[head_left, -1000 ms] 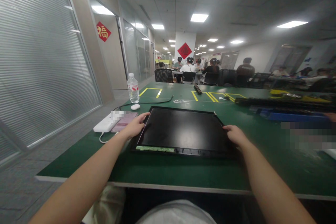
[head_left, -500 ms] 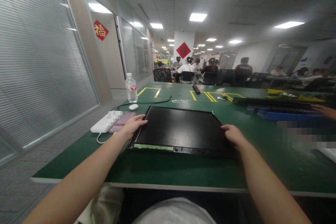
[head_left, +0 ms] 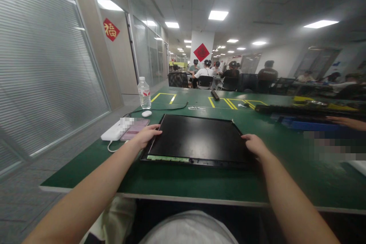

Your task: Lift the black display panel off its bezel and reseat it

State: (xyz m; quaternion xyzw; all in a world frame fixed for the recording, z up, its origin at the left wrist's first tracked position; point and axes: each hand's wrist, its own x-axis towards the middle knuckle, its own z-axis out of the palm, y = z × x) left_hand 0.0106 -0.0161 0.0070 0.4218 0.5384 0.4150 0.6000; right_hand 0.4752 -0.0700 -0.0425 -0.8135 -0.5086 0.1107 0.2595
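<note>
A black LCD screen panel (head_left: 197, 137) lies before me in a thin black frame (head_left: 228, 164). Along its near edge, a green circuit strip (head_left: 168, 158) shows on the left part. My left hand (head_left: 147, 136) grips the panel's left edge, the thumb on the surface side and the fingers close together. At the right edge, my right hand (head_left: 254, 145) is closed on the panel with curled fingers; its fingertips are partly hidden beneath the side.
The green table (head_left: 183, 185) carries a water bottle (head_left: 144, 93), white case (head_left: 146, 114), phone (head_left: 134, 128) and white power bank (head_left: 113, 131) at left. At right are dark strips (head_left: 274, 109), a blue tray (head_left: 303, 125) and a co-worker's hand (head_left: 347, 122). Yellow tape marks the far side.
The view has shifted slightly. My left fingers have drawn closer together on the panel's edge, while my right hand keeps its place. The co-worker's hand has moved left, further into view.
</note>
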